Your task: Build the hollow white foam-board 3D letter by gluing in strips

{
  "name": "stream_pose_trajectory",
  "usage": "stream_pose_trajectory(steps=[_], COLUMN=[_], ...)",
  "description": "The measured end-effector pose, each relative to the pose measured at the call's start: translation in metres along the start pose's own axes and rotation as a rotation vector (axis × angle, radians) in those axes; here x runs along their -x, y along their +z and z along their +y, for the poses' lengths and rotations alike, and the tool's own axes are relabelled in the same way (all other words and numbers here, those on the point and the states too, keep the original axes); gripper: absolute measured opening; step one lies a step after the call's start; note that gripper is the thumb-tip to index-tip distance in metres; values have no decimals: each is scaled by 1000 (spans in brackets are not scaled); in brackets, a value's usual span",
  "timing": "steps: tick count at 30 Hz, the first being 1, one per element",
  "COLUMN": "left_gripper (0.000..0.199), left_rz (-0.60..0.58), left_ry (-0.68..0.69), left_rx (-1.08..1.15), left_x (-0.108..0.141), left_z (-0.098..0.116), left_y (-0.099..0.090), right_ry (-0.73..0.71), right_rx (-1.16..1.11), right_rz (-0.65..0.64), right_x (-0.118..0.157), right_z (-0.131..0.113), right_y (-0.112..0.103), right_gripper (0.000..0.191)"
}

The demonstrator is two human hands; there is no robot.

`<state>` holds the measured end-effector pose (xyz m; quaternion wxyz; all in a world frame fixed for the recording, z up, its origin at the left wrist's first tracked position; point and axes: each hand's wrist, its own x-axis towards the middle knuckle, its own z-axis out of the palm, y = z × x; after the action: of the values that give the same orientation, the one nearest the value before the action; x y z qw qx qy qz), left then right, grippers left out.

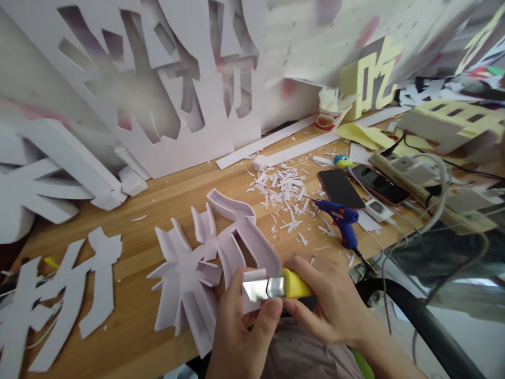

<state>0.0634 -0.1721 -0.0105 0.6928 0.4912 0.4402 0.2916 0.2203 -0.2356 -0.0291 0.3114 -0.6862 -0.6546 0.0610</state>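
My right hand [329, 295] is closed round the yellow handle of a utility knife [298, 285], whose wide metal blade points left. In my left hand [246, 334] a small piece of white foam board [249, 305] is pinched between thumb and fingers. The blade lies across that piece, close to my left thumb. Just beyond my hands, a white foam-board character with raised side walls [183, 271] lies on the table; its near right part is partly hidden by my hands.
White scraps [280, 184] litter the wooden table [138, 237]. Right of them are a blue glue gun [340, 218], phones [341, 188] and a power strip [414, 181] with cables. Flat cut letters [100, 279] lie left. A cut-out board [205, 131] leans on the wall near a paper cup [329, 118].
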Motion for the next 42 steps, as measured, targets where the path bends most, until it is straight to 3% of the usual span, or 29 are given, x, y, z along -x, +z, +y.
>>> stream_pose_trajectory(steps=[9,16,26,31,42], left_gripper=[31,26,27,23,27], left_rz=[-108,-14,-49,41,92], left_ry=[101,162,187,143,143], left_rx=[-169,-271,-362,-491,-663], left_x=[1,2,0,3,2], left_z=[0,5,10,14,16], left_y=[-7,-10,-19,-19,-19], right_ry=[-79,-95,-156,-179,-155], right_rx=[-15,-14,26,76,159], right_rz=[46,78,87,110,128], right_x=[-3,1,-3,0,7], right_z=[-2,-1,-5,-5,0], right_y=[1,2,-9,-6,-4], right_gripper=[51,50,50,50,46])
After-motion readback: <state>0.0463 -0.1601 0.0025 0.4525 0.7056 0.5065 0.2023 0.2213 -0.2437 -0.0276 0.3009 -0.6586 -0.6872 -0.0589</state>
